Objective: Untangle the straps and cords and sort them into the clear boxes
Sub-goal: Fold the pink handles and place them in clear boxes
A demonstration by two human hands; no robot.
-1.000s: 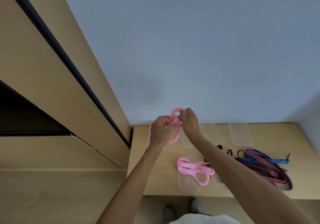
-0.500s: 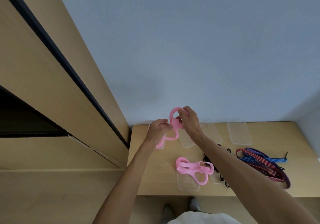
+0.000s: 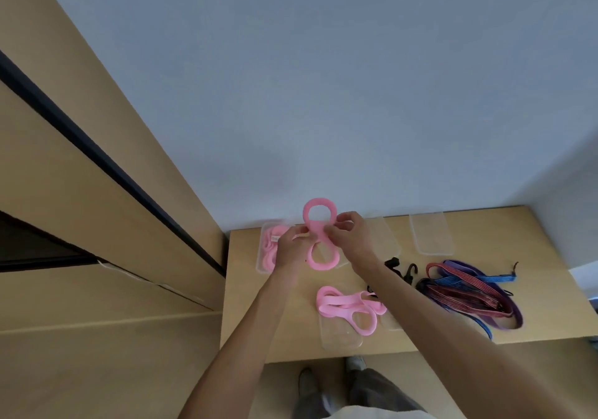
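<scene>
I see both hands, left (image 3: 291, 246) and right (image 3: 351, 237), pinching a pink band (image 3: 318, 235) at its waist, figure-eight, above the tabletop (image 3: 246, 305); more pink bands (image 3: 348, 307) lie below.

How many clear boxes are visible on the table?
4 clearly: far-left box holding pink straps, one behind the right hand, far-right box, and near box. A fifth may hide under the right forearm.

My right forearm (image 3: 420, 315) hides part of the black hooks (image 3: 401, 268) and a clear box (image 3: 393, 323). My left hand (image 3: 291, 250) covers the pink-filled box's (image 3: 263, 256) right side.
</scene>
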